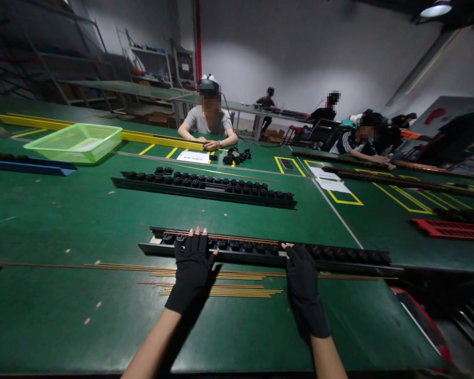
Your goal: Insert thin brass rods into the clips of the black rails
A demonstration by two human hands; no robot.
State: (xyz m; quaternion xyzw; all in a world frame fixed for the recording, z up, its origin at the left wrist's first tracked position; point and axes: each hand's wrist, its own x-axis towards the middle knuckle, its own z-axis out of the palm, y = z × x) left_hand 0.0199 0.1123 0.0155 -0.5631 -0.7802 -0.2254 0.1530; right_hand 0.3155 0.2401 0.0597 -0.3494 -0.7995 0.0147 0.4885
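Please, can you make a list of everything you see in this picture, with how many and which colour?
table: 1, green, under everything
knob bars: 2, black, on the table, one farther, one under the hands
thin rods: many, brass-coloured, on the table near the person
basket: 1, light green, far left on the table
long bar: 1, yellow, behind the basket
blue bar: 1, blue, left side
red rack: 1, red, right side
seated person: 1, grey shirt, across the table
left hand: 1, black glove, on the nearer knob bar
right hand: 1, black glove, on the same bar
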